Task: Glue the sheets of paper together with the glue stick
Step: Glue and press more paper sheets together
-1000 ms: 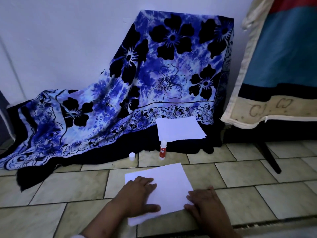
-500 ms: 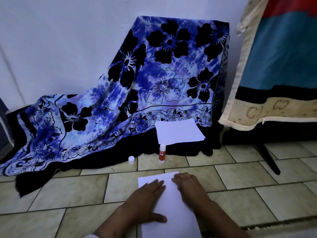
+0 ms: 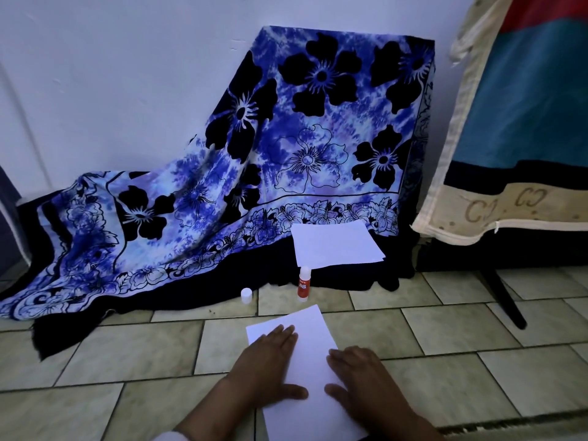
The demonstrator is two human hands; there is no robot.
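Beige floor tiles (image 3: 445, 393) met a white wall (image 3: 127, 74), with a blue flowered cloth (image 3: 286, 154) draped against it. At the cloth's 3 o'clock hung a red, blue and cream fabric (image 3: 525, 106). 1 white sheet (image 3: 308, 354) lay on the tiles at 6 o'clock in view. The left hand (image 3: 264, 367) and right hand (image 3: 362, 380) pressed flat on it, fingers straight. More paper (image 3: 337, 246) rested on the cloth's hem at the sheet's 12 o'clock. Between them stood the glue stick (image 3: 304, 284), and its cap (image 3: 246, 295) stood at 11 o'clock.

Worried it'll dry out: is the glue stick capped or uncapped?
Uncapped: the glue stick stands upright, and its white cap sits apart from it.
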